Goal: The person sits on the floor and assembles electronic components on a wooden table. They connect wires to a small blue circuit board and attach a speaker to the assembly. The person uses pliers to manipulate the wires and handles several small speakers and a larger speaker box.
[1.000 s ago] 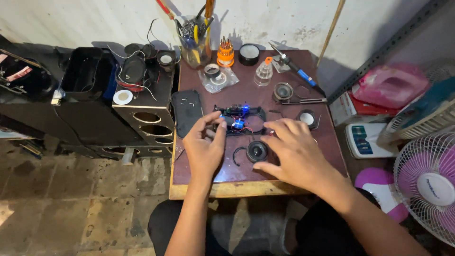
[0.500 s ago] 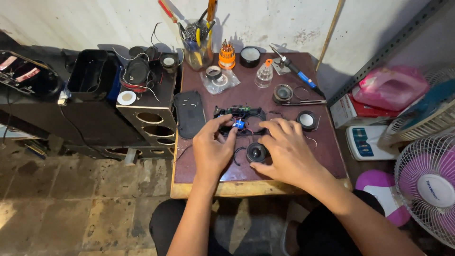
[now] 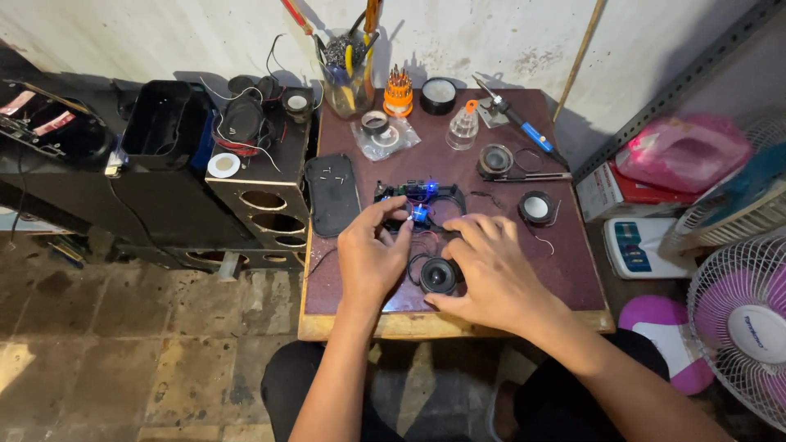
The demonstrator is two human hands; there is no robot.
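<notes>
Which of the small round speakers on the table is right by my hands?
The black speaker at the near edge, beside your right hand. The others lie farther back.
</notes>
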